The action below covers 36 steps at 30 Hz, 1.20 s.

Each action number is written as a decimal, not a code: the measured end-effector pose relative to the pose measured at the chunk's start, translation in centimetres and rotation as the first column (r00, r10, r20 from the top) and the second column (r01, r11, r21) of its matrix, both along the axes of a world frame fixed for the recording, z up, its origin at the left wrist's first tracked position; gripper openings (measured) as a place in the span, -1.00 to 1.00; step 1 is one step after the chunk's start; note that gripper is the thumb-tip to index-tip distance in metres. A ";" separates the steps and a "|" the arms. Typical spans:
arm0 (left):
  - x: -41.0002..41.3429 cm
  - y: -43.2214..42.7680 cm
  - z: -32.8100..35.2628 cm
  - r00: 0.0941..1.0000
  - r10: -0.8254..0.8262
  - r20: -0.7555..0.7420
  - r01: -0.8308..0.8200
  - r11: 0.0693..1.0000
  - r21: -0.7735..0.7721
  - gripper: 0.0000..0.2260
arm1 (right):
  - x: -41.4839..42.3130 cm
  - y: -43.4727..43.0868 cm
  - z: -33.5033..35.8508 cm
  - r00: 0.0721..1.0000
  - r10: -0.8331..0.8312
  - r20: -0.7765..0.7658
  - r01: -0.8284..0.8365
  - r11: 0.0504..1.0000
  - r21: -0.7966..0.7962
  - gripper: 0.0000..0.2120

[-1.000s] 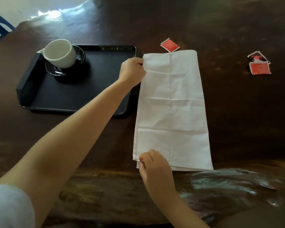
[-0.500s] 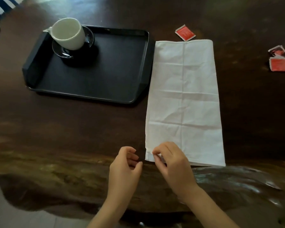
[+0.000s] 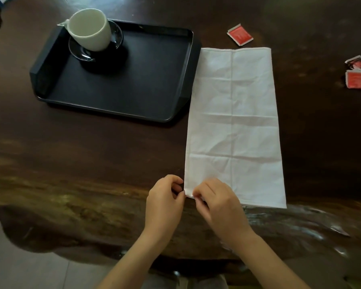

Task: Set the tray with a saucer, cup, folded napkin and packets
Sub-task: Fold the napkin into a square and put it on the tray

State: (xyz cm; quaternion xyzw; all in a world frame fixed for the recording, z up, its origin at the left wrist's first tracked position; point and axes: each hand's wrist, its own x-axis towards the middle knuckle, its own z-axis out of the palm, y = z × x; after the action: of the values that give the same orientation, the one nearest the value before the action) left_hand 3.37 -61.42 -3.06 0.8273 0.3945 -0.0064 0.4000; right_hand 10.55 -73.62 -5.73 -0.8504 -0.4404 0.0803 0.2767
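A black tray (image 3: pixel 121 101) lies on the dark wooden table, left of centre. In its far left corner a white cup (image 3: pixel 90 30) stands on a dark saucer (image 3: pixel 115 37). To the tray's right lies a white napkin (image 3: pixel 233 126), folded into a long strip running away from me. My left hand (image 3: pixel 165 203) and my right hand (image 3: pixel 219 203) meet at its near left corner, both pinching the cloth there. One red packet (image 3: pixel 240 35) lies just beyond the napkin's far edge. Two more red packets (image 3: pixel 358 77) lie at the far right.
The table's uneven near edge (image 3: pixel 92 236) runs below my hands, with pale floor beyond it. A shiny clear plastic wrapper (image 3: pixel 290 222) lies on the table at the near right. Bare dark wood separates the tray from the near edge.
My left hand let go of the napkin's far left corner, drew back and now pinches the near left corner beside my right hand. The view shifted, so tray and napkin sit further right.
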 end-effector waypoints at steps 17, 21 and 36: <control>0.2 0.1 0.3 0.999 -0.041 0.028 0.040 0.999 0.012 -0.83 | 0.3 -0.3 0.0 0.973 -0.114 -0.201 0.134 0.987 0.088 -0.80; 0.5 -0.5 -0.1 1.000 -0.018 -0.021 0.020 0.996 0.089 -0.80 | 3.2 -0.8 -0.2 0.990 -0.137 -0.024 0.131 0.978 -0.160 -0.50; 6.0 1.5 1.5 0.988 -0.094 -0.127 0.137 0.911 0.389 -0.73 | -1.1 2.8 3.4 0.791 -0.602 -0.109 0.502 0.740 -0.447 -0.36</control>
State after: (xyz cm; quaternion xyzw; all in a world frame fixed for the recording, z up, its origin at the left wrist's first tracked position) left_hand 9.34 -59.94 -1.57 0.9114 0.3585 0.0066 0.2018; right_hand 9.48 -70.77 -2.33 -0.9635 -0.1026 0.1860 0.1629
